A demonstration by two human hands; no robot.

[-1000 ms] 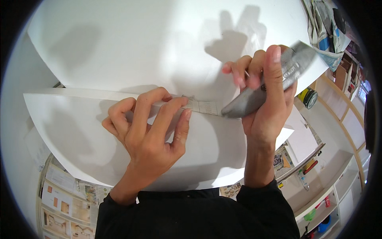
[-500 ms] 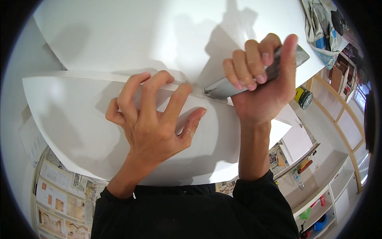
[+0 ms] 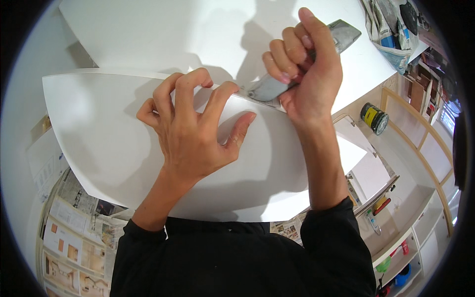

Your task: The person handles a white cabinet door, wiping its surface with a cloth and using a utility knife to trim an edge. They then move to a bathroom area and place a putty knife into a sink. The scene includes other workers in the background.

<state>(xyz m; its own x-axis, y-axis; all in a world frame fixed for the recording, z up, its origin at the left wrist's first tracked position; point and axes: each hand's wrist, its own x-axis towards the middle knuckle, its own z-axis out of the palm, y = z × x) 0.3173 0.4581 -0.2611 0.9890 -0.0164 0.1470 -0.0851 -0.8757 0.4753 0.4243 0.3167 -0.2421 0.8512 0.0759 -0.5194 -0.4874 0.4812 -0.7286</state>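
Observation:
A white board [image 3: 99,128] with curved outer edges lies in front of me, over a larger white sheet [image 3: 143,34]. My left hand [image 3: 190,128] rests on the near board, its fingers spread and bent and their tips along its far edge. To the right, my right hand [image 3: 314,79] is wrapped round a grey metal utility knife [image 3: 272,89], thumb up. The knife slants down to the left, with its front end at the board's far edge, just right of my left fingertips. Whether its blade is out I cannot make out.
Newspapers [image 3: 79,237] cover a surface at the lower left. A dark can with a yellow label [image 3: 374,119] is at the right. Behind it stand a wooden-framed panel [image 3: 418,148] and shelves with small coloured items [image 3: 403,274]. A bag of papers [image 3: 393,44] hangs at the far right.
The board and both hands now sit higher in view. My right hand and the knife have moved away from me and left, the knife still at the edge.

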